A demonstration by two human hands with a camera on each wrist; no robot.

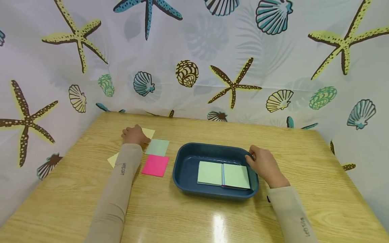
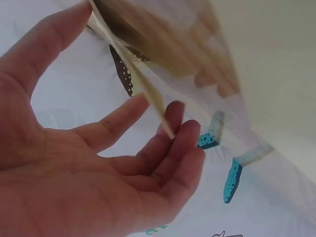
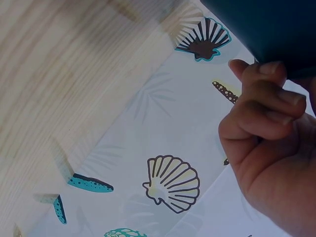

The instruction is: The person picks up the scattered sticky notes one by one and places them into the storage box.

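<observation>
My left hand [image 1: 133, 135] is at the far left of the table, its fingers bent round a thin yellow sticky note [image 2: 157, 106] that shows edge-on in the left wrist view. In the head view, a yellow square [image 1: 149, 133] shows just beyond this hand, and a light-green sticky note [image 1: 157, 147] lies beside it. Closer to me is a pink sticky note [image 1: 155, 165]. With curled fingers, my right hand [image 1: 264, 165] grips the right rim of a dark blue tray [image 1: 186, 172]. Two light-green sticky note stacks [image 1: 209, 172] lie side by side inside it.
Another pale yellow note [image 1: 112, 159] is partly hidden under the left sleeve [image 1: 121, 175]. Everything stands on a glossy wooden table [image 1: 188, 219]. A white curtain [image 1: 170, 50] printed with starfish and shells closes off the back and both sides.
</observation>
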